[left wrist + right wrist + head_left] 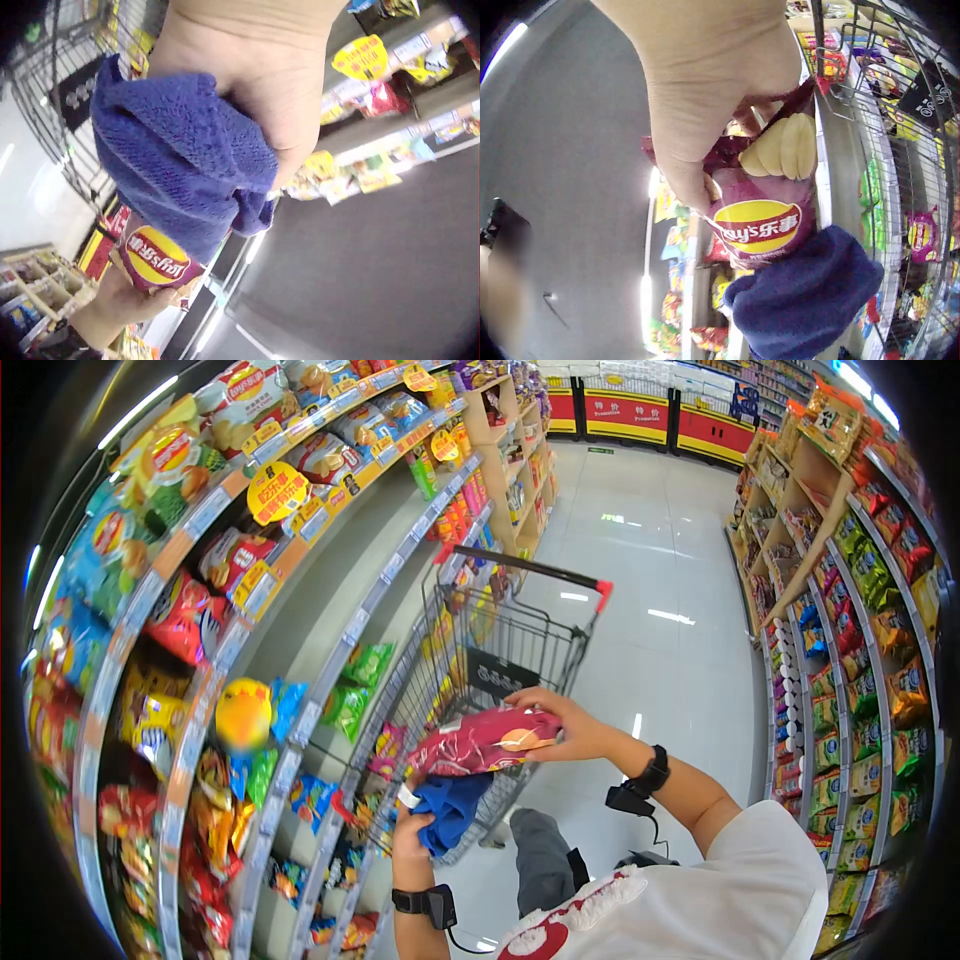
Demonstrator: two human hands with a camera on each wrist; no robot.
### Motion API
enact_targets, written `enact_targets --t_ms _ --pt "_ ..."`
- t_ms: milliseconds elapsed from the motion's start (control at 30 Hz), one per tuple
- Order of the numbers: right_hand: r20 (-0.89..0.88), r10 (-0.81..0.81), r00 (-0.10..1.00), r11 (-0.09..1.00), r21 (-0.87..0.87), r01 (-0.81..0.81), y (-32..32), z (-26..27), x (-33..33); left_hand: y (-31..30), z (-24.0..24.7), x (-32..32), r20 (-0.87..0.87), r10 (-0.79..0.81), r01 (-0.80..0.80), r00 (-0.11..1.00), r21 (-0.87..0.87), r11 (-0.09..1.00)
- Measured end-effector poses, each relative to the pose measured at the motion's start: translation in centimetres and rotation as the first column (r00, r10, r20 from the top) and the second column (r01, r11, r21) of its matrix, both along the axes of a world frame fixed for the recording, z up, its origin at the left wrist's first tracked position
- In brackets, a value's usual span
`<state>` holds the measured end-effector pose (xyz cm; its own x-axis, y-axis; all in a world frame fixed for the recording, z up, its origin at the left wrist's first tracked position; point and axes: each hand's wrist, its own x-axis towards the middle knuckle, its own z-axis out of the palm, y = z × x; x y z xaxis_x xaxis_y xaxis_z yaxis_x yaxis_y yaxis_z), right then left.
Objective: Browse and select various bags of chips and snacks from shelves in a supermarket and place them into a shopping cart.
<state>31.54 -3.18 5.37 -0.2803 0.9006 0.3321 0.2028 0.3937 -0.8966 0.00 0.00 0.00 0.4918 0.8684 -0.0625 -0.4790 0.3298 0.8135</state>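
Note:
My right hand (572, 728) grips one end of a maroon Lay's chip bag (478, 744), thumb and fingers on its crimped edge. The bag's yellow and red logo and a picture of chips show in the right wrist view. A bunched blue cloth (450, 806) is held in my left hand (408, 838). In the left wrist view the cloth (180, 161) covers most of the left fingers and overlaps the bag (154, 259). Both hands are in front of my body, the bag above the near side of a wire shopping cart (500, 650).
Snack shelves (300, 760) with bags and yellow round signs line the left side. Another stocked shelf (850, 690) runs along the right. Between them a shiny tiled floor (660, 580) leads to red and yellow promotion bins (625, 420) at the far end.

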Motion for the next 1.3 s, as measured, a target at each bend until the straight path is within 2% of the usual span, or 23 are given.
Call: enact_targets --t_ms 67,100,167,200,233,300,333,400,433,467,533,667,733,833,867,933,1000,1033,1100,1133,1233,1267,1300 --pt "-0.082 0.049 0.995 0.99 0.132 -0.038 -0.3 3.1 0.1 0.3 3.4 3.0 0.101 0.106 -0.109 0.989 0.016 0.994" --pt "-0.111 0.051 0.992 0.997 0.068 -0.044 -16.5 3.8 -0.3 -16.1 5.1 3.4 0.084 0.149 -0.14 0.985 -0.095 0.985" --pt "-0.064 0.056 0.996 0.964 0.265 -0.037 -18.0 3.7 -0.4 -16.0 6.3 5.1 0.184 0.169 -0.171 0.968 -0.001 0.985" --pt "-0.014 0.031 0.999 0.972 0.232 -0.027 -22.5 5.2 0.3 -20.5 7.9 7.2 0.203 0.244 -0.232 0.948 -0.083 0.969" --pt "-0.018 -0.004 1.0 0.955 0.296 0.009 -23.8 4.8 0.2 -21.3 8.2 7.1 0.205 0.225 -0.23 0.953 -0.001 0.973" --pt "-0.019 -0.066 0.998 0.928 0.365 0.069 -27.3 4.2 0.0 -24.6 10.1 7.9 0.144 0.367 -0.384 0.919 0.11 0.917" --pt "-0.121 -0.039 0.992 0.901 0.425 0.087 -28.1 3.9 -0.2 -25.9 11.4 8.3 0.096 0.481 -0.49 0.871 0.19 0.851" --pt "-0.35 0.0 0.937 0.973 0.217 0.081 -31.6 4.9 -0.9 -29.1 13.5 9.0 0.066 0.696 -0.656 0.715 0.411 0.634" --pt "-0.453 0.007 0.891 0.992 0.115 0.051 -32.9 5.7 -1.2 -30.1 14.0 9.0 0.078 0.766 -0.679 0.639 0.526 0.513" --pt "-0.508 0.021 0.861 0.997 0.08 0.023 -34.1 6.5 -1.6 -31.4 14.7 9.2 0.078 0.812 -0.666 0.579 0.62 0.415" --pt "-0.45 0.053 0.891 0.986 0.167 0.026 -35.9 7.4 -2.6 -34.5 16.6 9.6 0.034 0.88 -0.546 0.474 0.795 0.264" --pt "-0.44 0.098 0.893 0.953 0.299 0.042 -37.3 7.6 -5.3 -38.3 18.1 9.6 0.142 0.919 -0.376 0.367 0.927 0.007" --pt "-0.429 0.046 0.902 0.933 0.342 0.115 -38.0 8.7 -6.6 -40.4 19.0 9.0 0.104 0.906 -0.209 0.41 0.978 -0.018" --pt "-0.592 0.114 0.798 0.958 0.277 0.069 -37.3 8.8 -8.1 -42.5 19.0 8.9 0.084 0.891 0.031 0.445 0.993 -0.11" --pt "-0.607 0.112 0.787 0.974 0.225 0.035 -37.1 9.2 -8.3 -42.8 18.5 8.8 0.08 0.871 0.057 0.484 0.991 -0.123" --pt "-0.523 0.068 0.85 0.943 0.311 0.116 -36.6 9.8 -8.5 -43.1 17.7 8.4 0.074 0.835 0.077 0.545 0.987 -0.138" --pt "-0.462 0.026 0.886 0.91 0.378 0.17 -36.4 9.7 -8.7 -43.1 17.9 7.4 0.08 0.846 0.164 0.527 0.967 -0.193" --pt "-0.49 0.069 0.869 0.938 0.329 0.111 -36.7 9.8 -8.6 -42.8 18.1 6.8 0.087 0.851 0.203 0.518 0.954 -0.221" --pt "-0.554 0.142 0.82 0.974 0.228 -0.014 -37.4 10.4 -8.5 -42.0 19.2 5.9 0.217 0.85 0.147 0.479 0.935 -0.322" --pt "-0.621 0.19 0.76 0.979 0.176 -0.101 -37.6 10.1 -8.3 -41.6 20.0 5.8 0.293 0.853 0.053 0.432 0.936 -0.348" --pt "-0.447 0.229 0.865 0.926 0.374 -0.052 -38.0 9.6 -7.5 -39.8 21.7 6.1 0.476 0.847 -0.292 0.236 0.866 -0.405" --pt "-0.333 0.19 0.924 0.874 0.487 -0.004 -38.0 9.6 -7.0 -39.6 22.0 6.6 0.493 0.837 -0.476 0.236 0.81 -0.343" --pt "-0.328 0.181 0.927 0.868 0.497 0.007 -38.1 9.5 -6.6 -39.5 22.2 7.1 0.498 0.83 -0.539 0.251 0.784 -0.308"
